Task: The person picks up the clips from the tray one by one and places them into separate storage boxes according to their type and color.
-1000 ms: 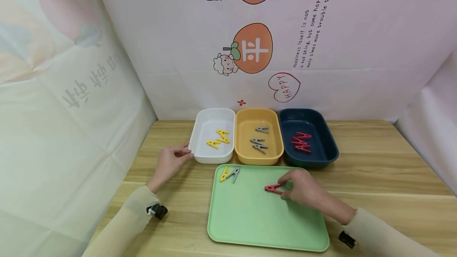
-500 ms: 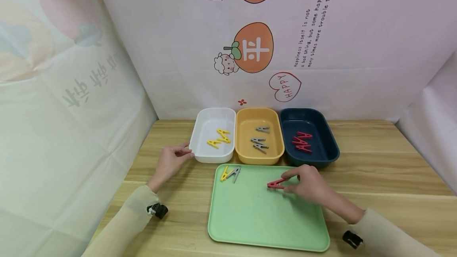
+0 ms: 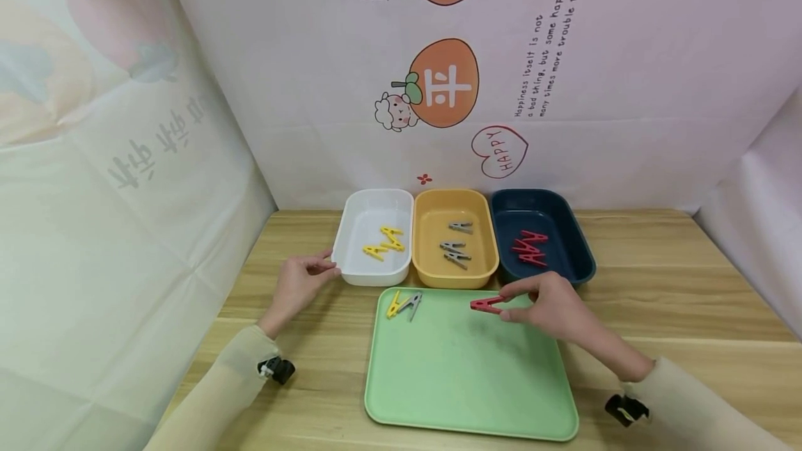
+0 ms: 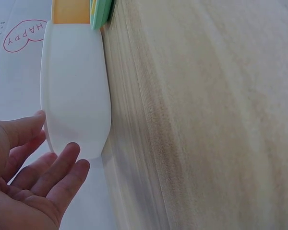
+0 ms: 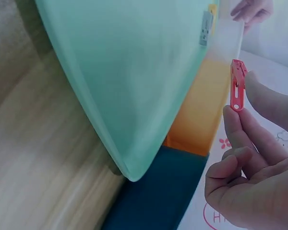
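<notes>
My right hand (image 3: 557, 305) pinches a red clothespin (image 3: 486, 305) between thumb and fingertips, raised over the back part of the green tray (image 3: 464, 381). In the right wrist view the red clothespin (image 5: 237, 86) stands at the fingertips, the other fingers curled below it. My left hand (image 3: 301, 287) rests at the near left corner of a white bin (image 3: 376, 273), fingers loosely bent and thumb at its rim, as the left wrist view shows too. A yellow clothespin (image 3: 395, 305) and a grey clothespin (image 3: 411, 305) lie at the tray's back left corner.
Behind the tray, the white bin holds yellow clothespins (image 3: 376, 252), the yellow bin (image 3: 455, 278) grey clothespins (image 3: 454, 247), and the dark blue bin (image 3: 564, 228) red clothespins (image 3: 530, 248). All three stand side by side on the wooden table (image 3: 658, 284), before a printed cloth backdrop (image 3: 301, 89).
My right hand has lifted the red clothespin off the tray and carried it backward, toward the dark blue bin. My left hand has stayed at the white bin.
</notes>
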The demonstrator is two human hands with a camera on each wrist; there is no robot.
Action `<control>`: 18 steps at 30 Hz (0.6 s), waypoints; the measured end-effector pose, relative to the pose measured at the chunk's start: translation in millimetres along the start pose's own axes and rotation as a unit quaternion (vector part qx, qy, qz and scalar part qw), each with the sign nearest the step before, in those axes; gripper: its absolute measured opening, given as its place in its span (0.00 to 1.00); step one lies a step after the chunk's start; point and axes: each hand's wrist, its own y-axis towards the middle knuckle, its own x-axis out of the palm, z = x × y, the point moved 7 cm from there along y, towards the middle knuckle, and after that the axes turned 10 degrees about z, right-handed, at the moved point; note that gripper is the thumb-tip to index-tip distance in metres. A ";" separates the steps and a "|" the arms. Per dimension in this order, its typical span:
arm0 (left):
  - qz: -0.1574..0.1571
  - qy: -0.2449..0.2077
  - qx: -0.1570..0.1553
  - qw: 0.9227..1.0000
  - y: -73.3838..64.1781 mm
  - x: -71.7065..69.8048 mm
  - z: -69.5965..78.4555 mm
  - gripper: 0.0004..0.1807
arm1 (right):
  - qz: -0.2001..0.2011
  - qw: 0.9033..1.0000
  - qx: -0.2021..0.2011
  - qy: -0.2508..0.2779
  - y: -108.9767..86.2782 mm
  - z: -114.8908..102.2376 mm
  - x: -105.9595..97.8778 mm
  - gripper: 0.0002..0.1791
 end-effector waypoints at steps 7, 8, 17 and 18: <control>-0.001 -0.001 -0.003 1.000 -0.1 0.0 -1.0 0.05 | 0.017 1.000 -0.006 0.011 4.8 -3.1 -16.9 0.15; -0.001 0.000 -0.002 1.000 -0.1 0.1 -0.9 0.05 | 0.018 1.000 -0.009 0.015 5.6 -3.7 -19.7 0.15; 0.002 0.003 0.001 1.000 0.5 -0.2 0.0 0.05 | 0.030 0.999 -0.009 0.030 17.3 -1.4 -43.9 0.17; 0.002 0.003 0.003 1.000 0.3 -0.3 0.3 0.05 | 0.031 0.999 -0.009 0.033 18.9 -1.4 -46.6 0.18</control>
